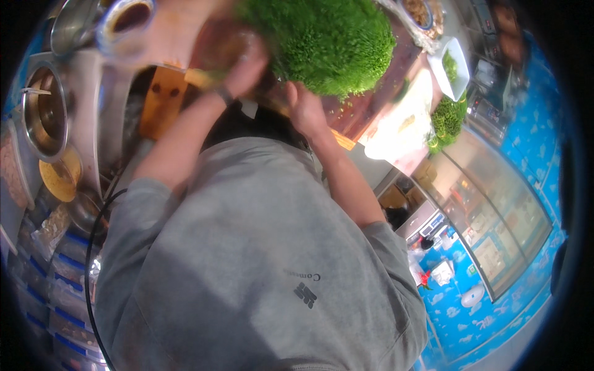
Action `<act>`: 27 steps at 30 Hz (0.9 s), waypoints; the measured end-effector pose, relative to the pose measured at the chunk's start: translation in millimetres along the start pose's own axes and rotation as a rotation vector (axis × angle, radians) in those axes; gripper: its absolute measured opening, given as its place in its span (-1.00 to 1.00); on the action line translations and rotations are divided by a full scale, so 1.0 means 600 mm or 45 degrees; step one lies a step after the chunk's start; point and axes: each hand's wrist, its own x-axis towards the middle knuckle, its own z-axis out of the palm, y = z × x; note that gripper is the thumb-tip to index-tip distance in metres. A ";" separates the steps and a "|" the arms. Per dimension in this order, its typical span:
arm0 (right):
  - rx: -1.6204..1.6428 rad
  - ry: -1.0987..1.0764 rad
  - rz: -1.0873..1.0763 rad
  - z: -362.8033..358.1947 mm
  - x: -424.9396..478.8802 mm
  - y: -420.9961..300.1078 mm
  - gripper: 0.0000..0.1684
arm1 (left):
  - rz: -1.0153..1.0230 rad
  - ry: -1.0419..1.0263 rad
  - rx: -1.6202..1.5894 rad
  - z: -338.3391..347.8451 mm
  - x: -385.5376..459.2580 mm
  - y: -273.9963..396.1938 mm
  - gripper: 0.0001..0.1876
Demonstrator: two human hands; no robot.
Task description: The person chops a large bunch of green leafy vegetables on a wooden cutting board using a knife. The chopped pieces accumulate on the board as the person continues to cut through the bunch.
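A large heap of finely cut green herbs or chives [332,46] covers much of a dark reddish-brown wooden cutting board [366,109]. My left hand [250,62], blurred and with a dark band at the wrist, is over the board just left of the heap. Whether its fingers grip anything is not clear. At the heap's near edge is my right hand [306,109], its thumb pointing up and its other fingers partly hidden. Small green bits lie scattered on the board below the heap.
Right of the board are a white sheet [399,125], a white container [449,69] with green bits and bundled green stalks [448,120]. A bowl of dark liquid [132,18], a metal pot [45,113] and a wooden piece with two dark spots [162,102] are on the left. A black cable [89,259] hangs there.
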 end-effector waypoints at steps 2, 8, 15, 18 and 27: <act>0.025 0.001 -0.008 0.003 -0.001 -0.003 -0.58 | -0.016 0.045 -0.065 0.004 -0.006 -0.006 -0.72; 0.027 0.022 -0.003 0.000 -0.001 -0.006 -0.59 | 0.008 -0.002 -0.048 0.007 -0.007 -0.012 -0.73; -0.068 -0.119 0.113 -0.021 -0.019 -0.034 -0.58 | -0.118 -0.166 -0.122 0.012 -0.003 -0.015 -0.81; -0.105 -0.043 0.010 -0.008 -0.026 -0.022 -0.59 | -0.062 -0.235 -0.022 0.029 -0.006 -0.027 -0.82; -0.050 -0.069 0.058 0.045 0.021 0.012 -0.57 | -0.295 -0.503 0.018 -0.034 0.020 0.030 -0.90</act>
